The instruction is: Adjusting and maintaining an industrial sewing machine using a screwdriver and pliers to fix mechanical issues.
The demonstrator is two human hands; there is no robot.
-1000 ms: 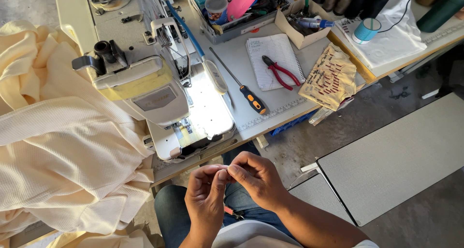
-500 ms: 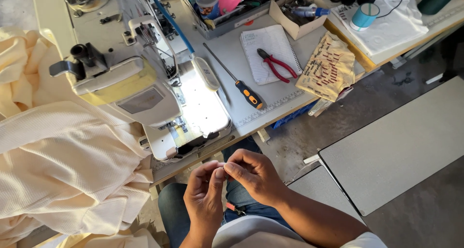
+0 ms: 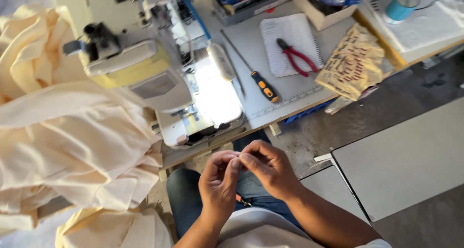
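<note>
Two hands meet over lap, below sewing machine (image 3: 159,79). Left hand (image 3: 220,180) and right hand (image 3: 270,168) fingertips pinched together, touching; held item too small to tell, maybe thread. Fine fingertip work in hand; next calls for steady pinch. Cream fabric (image 3: 67,137) left, untouched.

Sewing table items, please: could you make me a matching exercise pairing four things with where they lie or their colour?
Things:
1. pliers
2. screwdriver
3. cream fabric
4. spool

Descriptions:
A. teal, at the table's far right
B. heaped left of the sewing machine
C. red handles, on the notebook
D. orange and black handle, beside the machine's lamp

Pairs: 1-C, 2-D, 3-B, 4-A
</note>
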